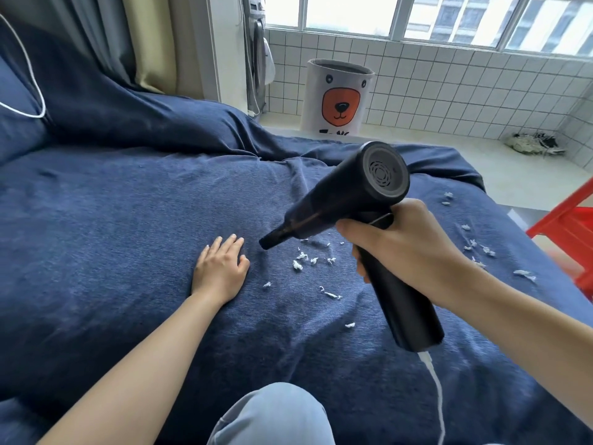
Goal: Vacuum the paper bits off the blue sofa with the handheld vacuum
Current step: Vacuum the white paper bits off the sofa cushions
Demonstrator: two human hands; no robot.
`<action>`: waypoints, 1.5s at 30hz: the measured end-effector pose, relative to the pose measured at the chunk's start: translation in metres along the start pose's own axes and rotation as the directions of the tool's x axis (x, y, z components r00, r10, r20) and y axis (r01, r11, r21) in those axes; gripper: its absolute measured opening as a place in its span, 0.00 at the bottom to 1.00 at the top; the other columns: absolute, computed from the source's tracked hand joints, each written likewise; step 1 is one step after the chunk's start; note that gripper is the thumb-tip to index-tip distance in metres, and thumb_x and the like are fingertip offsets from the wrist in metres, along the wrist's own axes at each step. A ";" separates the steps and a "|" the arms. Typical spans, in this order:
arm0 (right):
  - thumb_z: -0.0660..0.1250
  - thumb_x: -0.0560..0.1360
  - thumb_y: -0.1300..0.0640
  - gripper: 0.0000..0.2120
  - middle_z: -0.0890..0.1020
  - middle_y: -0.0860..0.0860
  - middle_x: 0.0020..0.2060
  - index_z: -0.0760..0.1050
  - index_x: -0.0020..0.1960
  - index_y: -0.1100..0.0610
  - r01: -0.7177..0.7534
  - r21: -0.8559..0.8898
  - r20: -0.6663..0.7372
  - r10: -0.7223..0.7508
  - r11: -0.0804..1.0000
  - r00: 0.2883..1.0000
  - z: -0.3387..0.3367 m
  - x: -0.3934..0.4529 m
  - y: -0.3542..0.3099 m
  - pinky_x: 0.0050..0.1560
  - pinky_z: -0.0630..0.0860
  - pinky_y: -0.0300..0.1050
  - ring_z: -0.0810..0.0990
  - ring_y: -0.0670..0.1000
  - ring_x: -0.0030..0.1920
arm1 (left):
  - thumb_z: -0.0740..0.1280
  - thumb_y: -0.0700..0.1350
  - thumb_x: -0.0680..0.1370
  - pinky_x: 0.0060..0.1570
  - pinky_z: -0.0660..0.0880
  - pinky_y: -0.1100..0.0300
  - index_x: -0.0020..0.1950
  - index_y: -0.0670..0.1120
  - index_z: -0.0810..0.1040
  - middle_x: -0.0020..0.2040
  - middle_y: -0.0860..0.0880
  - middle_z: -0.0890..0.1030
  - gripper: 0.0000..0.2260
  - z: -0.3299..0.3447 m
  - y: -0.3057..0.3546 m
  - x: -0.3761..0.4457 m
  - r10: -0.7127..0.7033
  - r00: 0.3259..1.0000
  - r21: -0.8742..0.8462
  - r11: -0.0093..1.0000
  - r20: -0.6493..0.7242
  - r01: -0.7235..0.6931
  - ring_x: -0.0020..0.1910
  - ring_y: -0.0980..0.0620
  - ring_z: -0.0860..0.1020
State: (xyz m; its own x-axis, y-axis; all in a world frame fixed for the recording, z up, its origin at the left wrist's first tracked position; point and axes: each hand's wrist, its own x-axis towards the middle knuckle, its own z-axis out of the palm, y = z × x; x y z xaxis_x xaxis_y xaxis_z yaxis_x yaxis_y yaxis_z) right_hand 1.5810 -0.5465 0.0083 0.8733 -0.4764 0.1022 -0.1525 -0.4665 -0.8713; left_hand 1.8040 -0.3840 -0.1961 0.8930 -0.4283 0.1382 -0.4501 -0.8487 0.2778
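Observation:
My right hand [398, 248] grips the handle of a black handheld vacuum [346, 194]. Its narrow nozzle points down and left, hovering just above the blue sofa [112, 220]. A white cable [438, 390] hangs from the handle's base. Several white paper bits [305, 261] lie scattered just right of the nozzle tip, and more paper bits [481, 252] lie near the sofa's right edge. My left hand [221, 268] rests flat, palm down, on the fabric just left of the nozzle, holding nothing.
A white bin with a bear face [338, 97] stands on the tiled ledge beyond the sofa. A red stool [571, 232] is at the right edge. A blue cushion with a white cord [19, 101] sits at back left. My knee [276, 415] is at the bottom.

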 end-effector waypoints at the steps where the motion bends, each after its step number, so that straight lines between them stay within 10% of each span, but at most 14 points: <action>1: 0.74 0.71 0.56 0.12 0.82 0.59 0.28 0.77 0.32 0.61 0.011 -0.003 0.002 -0.011 1.000 1.000 0.003 -0.001 -0.001 0.33 0.83 0.53 0.82 0.55 0.26 | 0.52 0.52 0.81 0.76 0.48 0.53 0.77 0.52 0.60 0.78 0.54 0.59 0.23 0.000 -0.001 -0.001 0.001 1.000 0.001 1.000 0.002 -0.001 0.77 0.52 0.54; 25: 0.72 0.72 0.58 0.12 0.82 0.57 0.27 0.77 0.32 0.61 0.015 -0.023 0.155 -0.011 1.000 0.988 -0.042 -0.065 -0.007 0.31 0.79 0.47 0.81 0.53 0.25 | 0.52 0.50 0.81 0.75 0.50 0.51 0.76 0.49 0.62 0.77 0.51 0.60 0.22 -0.007 0.009 -0.012 -0.049 0.998 0.016 0.999 0.036 0.048 0.77 0.50 0.56; 45: 0.72 0.70 0.55 0.13 0.82 0.55 0.25 0.77 0.29 0.58 0.060 -0.197 0.000 -0.061 0.979 0.998 -0.074 -0.030 0.023 0.37 0.81 0.47 0.82 0.50 0.24 | 0.55 0.54 0.81 0.76 0.47 0.48 0.75 0.53 0.63 0.77 0.53 0.59 0.22 0.005 0.054 -0.006 -0.003 0.998 -0.025 1.000 0.063 0.004 0.77 0.46 0.53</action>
State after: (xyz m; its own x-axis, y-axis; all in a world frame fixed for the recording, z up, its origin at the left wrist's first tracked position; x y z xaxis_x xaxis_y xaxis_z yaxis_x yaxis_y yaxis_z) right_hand 1.5169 -0.5983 0.0206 0.8812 -0.4467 0.1550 -0.1882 -0.6321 -0.7517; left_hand 1.7741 -0.4287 -0.1870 0.8924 -0.4447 0.0770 -0.4459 -0.8426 0.3019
